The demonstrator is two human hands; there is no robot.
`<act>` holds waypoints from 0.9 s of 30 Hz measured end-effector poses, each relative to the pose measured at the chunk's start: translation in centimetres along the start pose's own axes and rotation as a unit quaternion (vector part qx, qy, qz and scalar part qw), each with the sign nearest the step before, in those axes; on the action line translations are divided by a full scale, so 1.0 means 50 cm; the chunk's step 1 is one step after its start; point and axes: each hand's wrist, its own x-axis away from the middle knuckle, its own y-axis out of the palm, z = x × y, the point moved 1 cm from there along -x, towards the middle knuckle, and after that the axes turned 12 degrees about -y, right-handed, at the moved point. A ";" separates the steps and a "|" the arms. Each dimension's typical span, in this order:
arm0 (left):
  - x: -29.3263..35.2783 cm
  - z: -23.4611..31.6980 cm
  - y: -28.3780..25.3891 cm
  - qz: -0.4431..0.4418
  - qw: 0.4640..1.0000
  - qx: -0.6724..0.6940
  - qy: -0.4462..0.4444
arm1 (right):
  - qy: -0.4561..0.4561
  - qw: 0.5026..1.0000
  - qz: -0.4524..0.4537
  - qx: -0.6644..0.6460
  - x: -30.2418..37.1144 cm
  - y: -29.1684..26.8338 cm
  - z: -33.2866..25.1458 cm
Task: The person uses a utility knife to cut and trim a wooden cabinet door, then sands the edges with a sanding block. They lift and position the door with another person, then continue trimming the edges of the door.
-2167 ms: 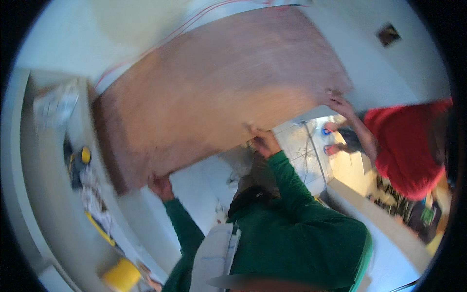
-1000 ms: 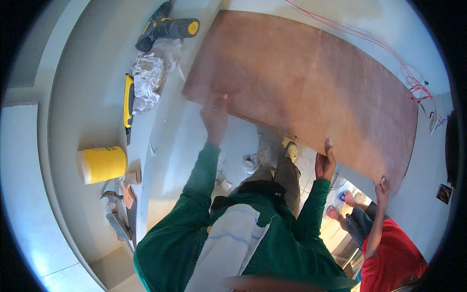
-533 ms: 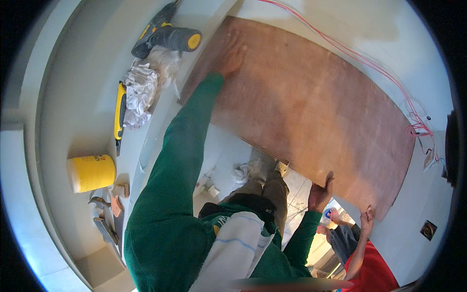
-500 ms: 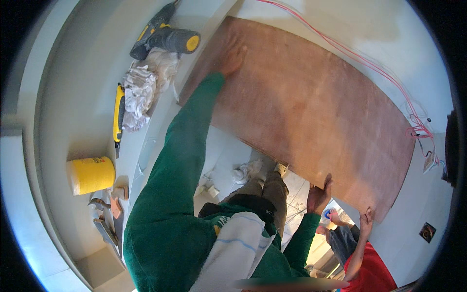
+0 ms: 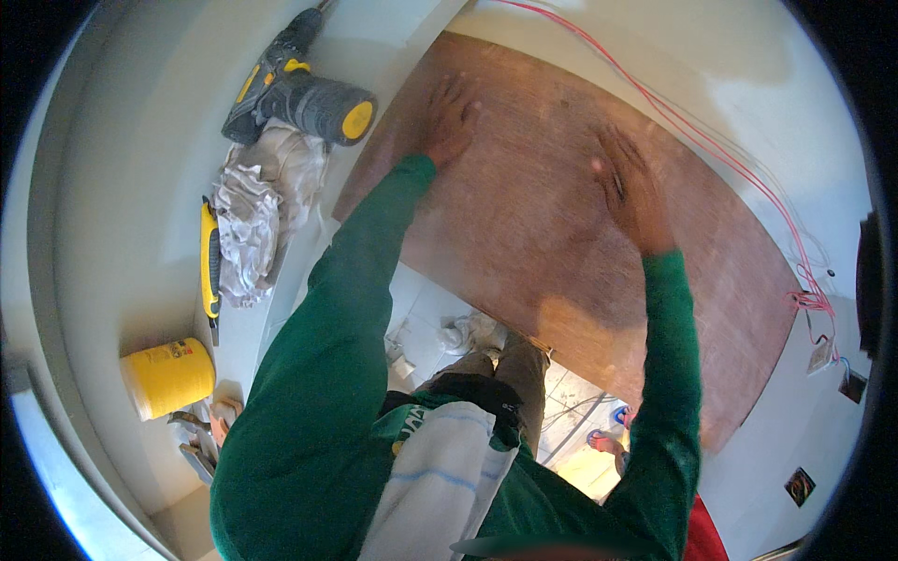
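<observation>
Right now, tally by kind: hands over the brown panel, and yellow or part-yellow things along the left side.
Left hand and right hand, over brown panel: 2
Yellow tub: 1
Yellow-and-black cutter: 1
Black-and-yellow power tool: 1
Total: 5

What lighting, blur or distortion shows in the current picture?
Head view: fisheye bending bows the far edge of the brown wooden board; head view: warm light brightens a patch on its near side; head view: the pale tiled floor looks partly overbright; head view: a smeared dark-green strip along the bottom.
</observation>
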 end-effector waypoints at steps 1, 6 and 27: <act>0.000 0.001 -0.003 -0.005 1.000 0.011 -0.004 | -0.016 0.999 -0.021 0.025 -0.047 0.036 0.042; 0.000 -0.019 0.025 -0.003 1.000 -0.009 0.015 | -0.093 0.984 -0.080 0.130 -0.120 0.201 0.163; 0.086 -0.018 -0.098 0.026 0.993 -0.069 0.093 | -0.036 0.994 -0.005 0.107 0.009 0.177 0.021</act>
